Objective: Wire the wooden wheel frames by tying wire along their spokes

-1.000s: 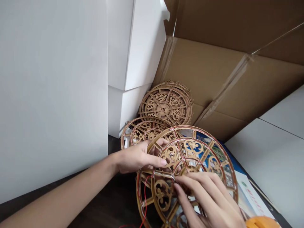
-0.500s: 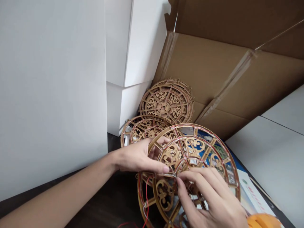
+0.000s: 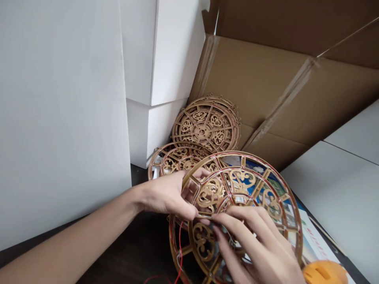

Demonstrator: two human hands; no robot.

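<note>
Our golden-brown round openwork frame (image 3: 262,182) is cut off at its near end, and our right hand (image 3: 260,238) hides much of its middle; whether that hand pinches anything, we cannot tell. Our left hand (image 3: 170,193) clasps the frame's left part, fingers partly behind it. We hold it over the dark table (image 3: 127,240), toward the right edge, its round face tilted up at us. Similar brown openwork discs (image 3: 201,131) are stacked near the table's far corner, between white boxes (image 3: 177,51) and brown cardboard (image 3: 245,71).
</note>
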